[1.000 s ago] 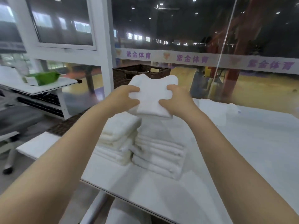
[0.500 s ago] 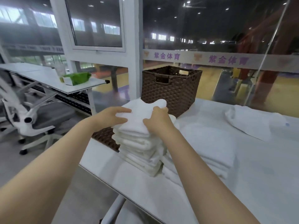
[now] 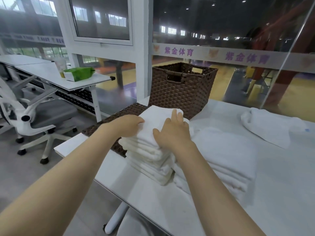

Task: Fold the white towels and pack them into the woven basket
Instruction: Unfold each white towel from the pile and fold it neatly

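White terry towels stacked before the woven basket (image 3: 180,89)

Left hand (image 3: 127,125) grips the top folded towel's (image 3: 158,116) edge; right hand (image 3: 172,132) presses flat, fingers straight, on the plush stack (image 3: 150,160) beside a flat woven mat (image 3: 122,111).

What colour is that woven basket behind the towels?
Dark brown, in a woven pattern; the woven basket shows clearly in the head view.

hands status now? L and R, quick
Left hand: fingers curled round the edge of the top folded towel, gripping it.
Right hand: open, fingers flat on that towel.
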Demonstrator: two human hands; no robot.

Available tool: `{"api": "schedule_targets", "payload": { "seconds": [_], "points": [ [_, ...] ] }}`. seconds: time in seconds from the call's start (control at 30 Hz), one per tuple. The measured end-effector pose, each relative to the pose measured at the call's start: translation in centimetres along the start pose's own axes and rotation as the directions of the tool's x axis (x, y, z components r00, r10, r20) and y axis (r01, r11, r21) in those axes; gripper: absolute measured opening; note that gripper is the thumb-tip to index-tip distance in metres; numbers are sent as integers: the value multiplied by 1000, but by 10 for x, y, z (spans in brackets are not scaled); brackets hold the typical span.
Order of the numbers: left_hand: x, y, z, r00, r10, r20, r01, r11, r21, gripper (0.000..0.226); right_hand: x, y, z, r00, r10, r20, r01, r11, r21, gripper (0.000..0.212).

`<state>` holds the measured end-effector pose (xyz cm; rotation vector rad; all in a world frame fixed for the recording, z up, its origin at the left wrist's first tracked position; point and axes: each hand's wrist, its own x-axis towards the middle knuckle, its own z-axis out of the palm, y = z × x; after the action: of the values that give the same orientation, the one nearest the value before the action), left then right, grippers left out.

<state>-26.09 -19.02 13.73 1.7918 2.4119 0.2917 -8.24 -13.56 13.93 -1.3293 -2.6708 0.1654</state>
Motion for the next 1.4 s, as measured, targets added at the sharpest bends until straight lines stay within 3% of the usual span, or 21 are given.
{"api": "schedule_targets", "payload": {
  "seconds": [0.13, 0.2, 0.3, 0.37, 0.43, 0.57, 0.73, 0.9, 1.07, 1.27, 1.4],
  "points": [
    [-8, 5, 17, 999, -49, 14, 51, 922, -384, 21, 3, 10, 9, 995, 12, 98, -17, 998, 54, 80],
    [-14, 4, 23, 999, -32, 27, 41, 909, -414, 40, 2, 13, 10, 993, 18, 118, -27, 997, 73, 81],
    [-15, 1, 29, 999, -35, 12, 37, 943, -331, 60, -2, 14, 11, 992, -2, 127, -8, 997, 78, 83],
    [-15, 1, 29, 999, -39, -12, 38, 997, -69, 55, -3, 15, 10, 992, -33, 119, 22, 995, 95, 84],
    [-16, 7, 26, 991, -38, -130, 64, 978, 200, 53, -3, 22, 3, 988, -83, 127, 67, 990, 127, 83],
    [-21, 23, 19, 949, -25, -316, 69, 989, 129, 55, -16, 49, -18, 985, -166, 40, 157, 973, 168, 69],
    [-21, 73, 7, 931, 101, -352, -80, 994, 72, 58, -46, 87, -39, 983, -128, -130, 154, 964, 217, 60],
    [-22, 157, 12, 880, 247, -405, -281, 959, -26, 49, -66, 139, -42, 959, -20, -284, 99, 958, 268, 58],
    [-21, 246, 43, 786, 424, -451, -486, 874, -25, 41, -93, 208, -39, 905, 210, -369, -53, 919, 392, 48],
    [-31, 347, 94, 665, 598, -448, -635, 768, 83, 45, -140, 305, -30, 835, 404, -375, -255, 886, 387, 41],
    [-30, 394, 132, 667, 631, -396, -677, 735, 29, 47, -170, 361, -16, 791, 517, -327, -384, 836, 392, 41]
  ]
}}
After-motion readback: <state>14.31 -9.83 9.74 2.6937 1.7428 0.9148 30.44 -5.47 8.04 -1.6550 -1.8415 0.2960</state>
